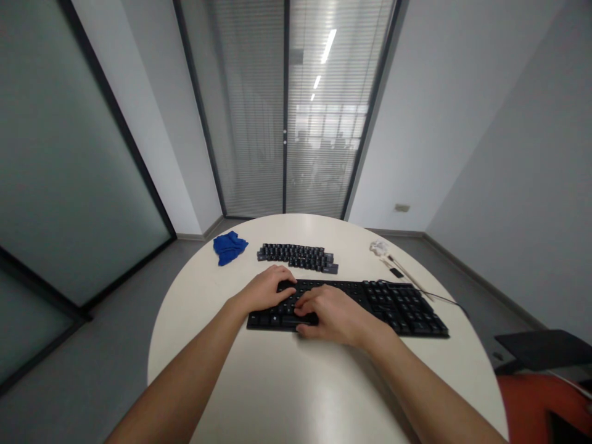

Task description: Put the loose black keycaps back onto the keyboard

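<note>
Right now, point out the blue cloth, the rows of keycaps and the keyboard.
Blue cloth (230, 247): head view, middle of the crumpled fabric.
Keycaps (298, 255): head view, middle of the rows.
Keyboard (403, 304): head view, keys of its right-hand section.

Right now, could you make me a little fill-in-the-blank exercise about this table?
1. The crumpled cloth on the table is coloured ____.
2. Of the black keyboard and the dark keycaps, the left hand and right hand are at the ____.
3. In this view, the cloth lies to the ____ of the keycaps.

Missing words: blue; keyboard; left.
</note>
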Motion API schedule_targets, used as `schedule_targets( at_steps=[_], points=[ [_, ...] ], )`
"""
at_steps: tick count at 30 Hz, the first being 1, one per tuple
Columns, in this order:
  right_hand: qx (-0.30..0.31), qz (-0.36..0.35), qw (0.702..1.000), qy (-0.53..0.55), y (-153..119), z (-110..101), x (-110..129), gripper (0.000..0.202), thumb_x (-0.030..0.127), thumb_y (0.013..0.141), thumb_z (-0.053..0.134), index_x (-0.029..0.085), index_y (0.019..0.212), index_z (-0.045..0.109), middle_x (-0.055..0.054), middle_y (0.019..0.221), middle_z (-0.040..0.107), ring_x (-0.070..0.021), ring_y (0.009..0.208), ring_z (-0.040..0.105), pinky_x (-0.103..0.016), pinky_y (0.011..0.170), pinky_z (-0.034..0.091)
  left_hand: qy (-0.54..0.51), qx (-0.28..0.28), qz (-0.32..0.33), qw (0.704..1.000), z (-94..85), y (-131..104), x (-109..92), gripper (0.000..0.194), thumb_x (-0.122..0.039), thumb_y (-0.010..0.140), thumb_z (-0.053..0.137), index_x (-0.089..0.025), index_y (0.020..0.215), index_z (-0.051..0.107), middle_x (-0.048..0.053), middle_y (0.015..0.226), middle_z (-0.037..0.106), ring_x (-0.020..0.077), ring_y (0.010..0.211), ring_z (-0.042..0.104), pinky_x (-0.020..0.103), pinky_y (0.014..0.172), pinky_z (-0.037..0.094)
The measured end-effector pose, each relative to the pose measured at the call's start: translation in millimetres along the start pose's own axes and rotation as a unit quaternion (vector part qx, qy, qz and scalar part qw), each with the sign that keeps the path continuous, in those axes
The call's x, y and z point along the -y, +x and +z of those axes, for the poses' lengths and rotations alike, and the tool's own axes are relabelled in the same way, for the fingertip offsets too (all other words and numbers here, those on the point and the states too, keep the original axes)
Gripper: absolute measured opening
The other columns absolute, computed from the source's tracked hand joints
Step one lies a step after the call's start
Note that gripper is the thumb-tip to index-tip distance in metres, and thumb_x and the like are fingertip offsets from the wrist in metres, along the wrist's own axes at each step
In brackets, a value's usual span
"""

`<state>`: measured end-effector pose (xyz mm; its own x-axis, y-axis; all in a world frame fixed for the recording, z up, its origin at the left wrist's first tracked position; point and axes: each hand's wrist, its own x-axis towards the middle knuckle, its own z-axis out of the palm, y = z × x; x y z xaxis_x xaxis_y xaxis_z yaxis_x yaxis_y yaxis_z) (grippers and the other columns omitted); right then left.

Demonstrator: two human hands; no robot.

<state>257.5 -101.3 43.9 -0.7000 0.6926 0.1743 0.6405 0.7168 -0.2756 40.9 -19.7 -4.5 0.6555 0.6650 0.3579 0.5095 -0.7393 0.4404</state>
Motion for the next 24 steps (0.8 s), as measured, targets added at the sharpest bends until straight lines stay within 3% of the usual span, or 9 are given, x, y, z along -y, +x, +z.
schedule_targets(
  at_steps=[7, 16, 19, 24],
  points=[
    [0.034, 0.010, 0.999, -0.002, 0, 0, -5, 0.031, 0.032, 0.078, 0.074, 0.023, 0.107, 0.077, -0.006, 0.114, 0.075, -0.0270, 0.106, 0.069, -0.033, 0.093, 0.050, 0.009, 0.005, -0.003, 1.000, 1.8, 1, 0, 0.016, -0.028, 0.091, 0.062, -0.022, 0.105, 0.068, 0.006, 0.110, 0.067, 0.0230, 0.109, 0.057, 0.037, 0.098, 0.046],
    [0.061, 0.035, 0.997, -0.038, 1, -3, -1, 0.022, 0.023, 0.080, 0.072, 0.024, 0.101, 0.079, -0.006, 0.109, 0.077, -0.0264, 0.100, 0.070, -0.033, 0.086, 0.052, 0.023, 0.005, -0.009, 1.000, 0.9, 2, 0, 0.015, -0.028, 0.091, 0.063, -0.022, 0.104, 0.067, 0.006, 0.110, 0.067, 0.0230, 0.109, 0.058, 0.037, 0.098, 0.047],
    [0.050, 0.015, 0.998, -0.026, 0, 0, -6, 0.022, 0.025, 0.082, 0.074, 0.026, 0.104, 0.078, -0.005, 0.111, 0.076, -0.0257, 0.103, 0.069, -0.033, 0.086, 0.052, 0.037, -0.010, -0.015, 0.999, 0.6, 2, -1, 0.017, -0.030, 0.093, 0.060, -0.023, 0.106, 0.067, 0.007, 0.122, 0.064, 0.0240, 0.118, 0.056, 0.039, 0.104, 0.045],
    [0.041, -0.011, 0.999, -0.016, 0, 4, -11, 0.019, 0.025, 0.083, 0.074, 0.024, 0.102, 0.078, -0.006, 0.111, 0.076, -0.0253, 0.104, 0.068, -0.033, 0.087, 0.052, 0.079, -0.012, -0.033, 0.996, 3.4, 5, 4, 0.042, -0.038, 0.097, 0.053, -0.021, 0.135, 0.055, 0.010, 0.153, 0.045, 0.0273, 0.138, 0.043, 0.045, 0.116, 0.034]
  ],
)
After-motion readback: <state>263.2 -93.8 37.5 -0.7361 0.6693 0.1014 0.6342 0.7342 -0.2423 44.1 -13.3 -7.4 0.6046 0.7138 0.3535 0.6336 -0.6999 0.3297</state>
